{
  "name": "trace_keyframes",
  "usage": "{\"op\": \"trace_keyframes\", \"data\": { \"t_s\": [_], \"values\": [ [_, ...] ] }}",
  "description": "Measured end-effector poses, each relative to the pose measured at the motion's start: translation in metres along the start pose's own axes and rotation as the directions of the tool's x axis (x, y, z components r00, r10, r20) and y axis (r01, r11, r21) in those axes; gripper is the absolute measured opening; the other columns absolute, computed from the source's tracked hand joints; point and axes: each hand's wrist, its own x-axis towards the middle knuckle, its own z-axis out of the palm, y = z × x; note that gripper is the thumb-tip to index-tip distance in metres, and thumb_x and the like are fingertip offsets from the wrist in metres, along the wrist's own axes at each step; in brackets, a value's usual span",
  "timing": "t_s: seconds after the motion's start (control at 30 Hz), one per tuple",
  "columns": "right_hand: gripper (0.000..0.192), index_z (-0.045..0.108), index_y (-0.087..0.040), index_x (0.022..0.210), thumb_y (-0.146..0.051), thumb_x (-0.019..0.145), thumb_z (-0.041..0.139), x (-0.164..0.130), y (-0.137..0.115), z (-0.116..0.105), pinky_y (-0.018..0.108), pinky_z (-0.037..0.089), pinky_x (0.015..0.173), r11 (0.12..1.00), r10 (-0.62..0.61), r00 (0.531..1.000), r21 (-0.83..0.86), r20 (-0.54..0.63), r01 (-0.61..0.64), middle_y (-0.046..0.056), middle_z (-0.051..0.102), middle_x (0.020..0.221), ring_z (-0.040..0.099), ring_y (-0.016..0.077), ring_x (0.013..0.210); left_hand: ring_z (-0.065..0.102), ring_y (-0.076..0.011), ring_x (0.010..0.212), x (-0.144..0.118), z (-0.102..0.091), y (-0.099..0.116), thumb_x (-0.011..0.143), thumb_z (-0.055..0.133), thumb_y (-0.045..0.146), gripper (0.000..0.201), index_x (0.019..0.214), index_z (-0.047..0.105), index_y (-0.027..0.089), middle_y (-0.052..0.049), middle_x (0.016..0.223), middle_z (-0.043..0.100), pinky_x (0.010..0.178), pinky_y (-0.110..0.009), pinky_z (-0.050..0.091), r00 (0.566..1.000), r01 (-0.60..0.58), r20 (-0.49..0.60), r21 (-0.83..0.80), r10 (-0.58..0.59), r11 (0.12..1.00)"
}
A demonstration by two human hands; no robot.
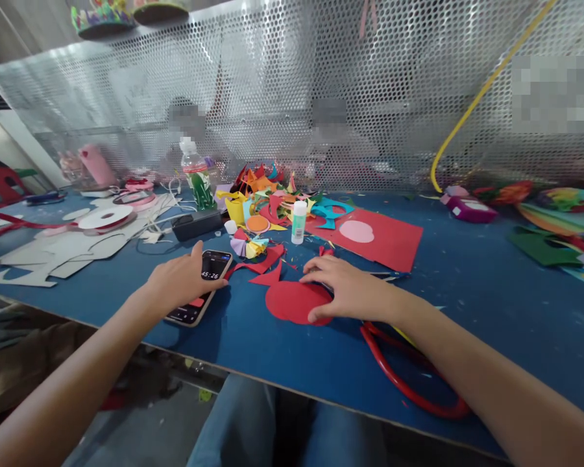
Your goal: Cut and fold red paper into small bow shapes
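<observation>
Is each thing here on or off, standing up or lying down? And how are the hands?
Phone: screen on, face up
Glue stick: standing upright
Bottle: upright, cap on
White spool: lying flat
Red cutout: lying flat
Left hand: spread over the phone
Right hand: curved over the cutout

a plastic bottle (199, 185) stands behind a black box (197, 225).

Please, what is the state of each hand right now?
Left hand: open, spread over the phone.
Right hand: open, thumb and fingers apart over the red paper shape.
</observation>
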Motion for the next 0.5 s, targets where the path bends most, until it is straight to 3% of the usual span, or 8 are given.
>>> {"op": "trace_keyframes", "data": {
  "t_s": [0.1,0.27,0.4,0.5],
  "values": [
    [0.049,0.069,-0.022,0.094,-0.053,0.056,0.073,0.0,0.0,0.003,0.045,0.04,0.09,1.0,-0.013,1.0,-0.019,0.004,0.013,0.009,0.059,0.11,0.052,0.0286,0.103,0.051,-0.0411,0.11,-0.008,-0.004,0.018,0.072,0.044,0.068,0.085,0.134,0.035,0.011,-0.022,0.126,0.051,0.081,-0.048,0.044,0.977,-0.172,-0.128,0.011,0.172,0.985],
    [0.03,0.064,-0.021,0.086,-0.035,0.061,0.075,0.005,-0.001,0.003,0.038,0.043,0.083,1.0,0.013,0.999,0.024,-0.039,-0.012,0.005,0.063,0.096,0.057,0.0227,0.091,0.057,-0.0301,0.104,-0.015,-0.006,0.069,0.082,0.04,0.057,0.053,0.117,0.054,0.02,-0.01,0.118,0.06,0.086,-0.043,0.045,0.857,-0.509,-0.186,-0.164,0.481,0.845],
    [0.027,0.056,-0.021,0.095,-0.027,0.071,0.068,0.008,-0.001,0.0,0.031,0.046,0.071,0.992,0.098,0.988,0.093,-0.122,-0.087,0.002,0.065,0.09,0.061,0.0179,0.08,0.059,-0.0274,0.1,0.003,-0.004,0.094,0.08,0.05,0.051,0.046,0.112,0.057,0.018,-0.01,0.112,0.063,0.082,-0.04,0.046,0.803,-0.596,-0.271,-0.343,0.531,0.726],
    [0.044,0.046,-0.024,0.11,-0.029,0.072,0.068,0.008,0.0,0.002,0.029,0.048,0.074,0.971,0.121,0.975,0.228,-0.187,-0.077,0.001,0.065,0.098,0.062,0.0165,0.087,0.062,-0.0195,0.086,0.017,0.004,0.1,0.076,0.06,0.04,0.04,0.108,0.057,0.017,-0.008,0.1,0.066,0.071,-0.031,0.049,0.776,-0.619,-0.334,-0.568,0.535,0.542]
  ]
}}
